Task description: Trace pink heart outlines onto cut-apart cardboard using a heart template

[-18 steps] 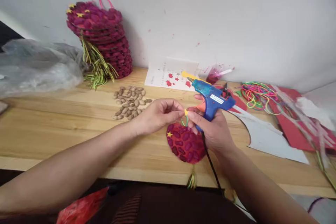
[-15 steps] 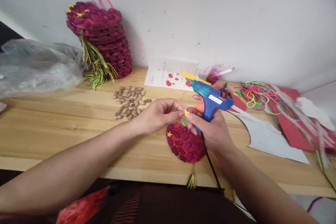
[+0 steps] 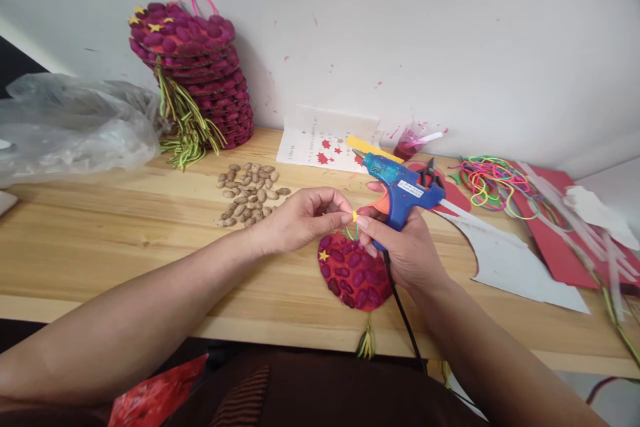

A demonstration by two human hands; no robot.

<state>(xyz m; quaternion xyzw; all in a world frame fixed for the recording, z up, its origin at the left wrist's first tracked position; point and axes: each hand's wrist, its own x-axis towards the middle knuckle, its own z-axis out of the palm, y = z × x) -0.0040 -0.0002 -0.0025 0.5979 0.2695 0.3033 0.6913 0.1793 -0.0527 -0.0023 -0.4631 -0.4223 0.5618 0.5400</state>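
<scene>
A small yellow star (image 3: 355, 215) is pinched between the thumb and finger of my left hand (image 3: 305, 219). My right hand (image 3: 407, 243) is wrapped round a blue glue gun (image 3: 397, 188) with an orange trigger, its nozzle pointing up and left; the right thumb tip also touches the star. Just below my hands lies a round red disc (image 3: 355, 272) covered with dark pink peanut shells. One yellow star (image 3: 324, 255) sits at its upper left, a green loop shows at its top, and a green tassel (image 3: 367, 341) hangs at the table edge. My right hand hides part of the disc.
Peanuts (image 3: 250, 195) lie in a loose group left of my hands. A stack of shell-covered discs (image 3: 193, 80) leans on the wall beside a plastic bag (image 3: 75, 127). Behind are a printed sheet (image 3: 300, 143) and a cup of pink dye (image 3: 411, 140). Coloured cords (image 3: 493, 180) and red card (image 3: 555, 240) lie right.
The star between my fingertips has turned slightly and shows less of its face. Both hands stay in nearly the same place; the view has shifted a little.
</scene>
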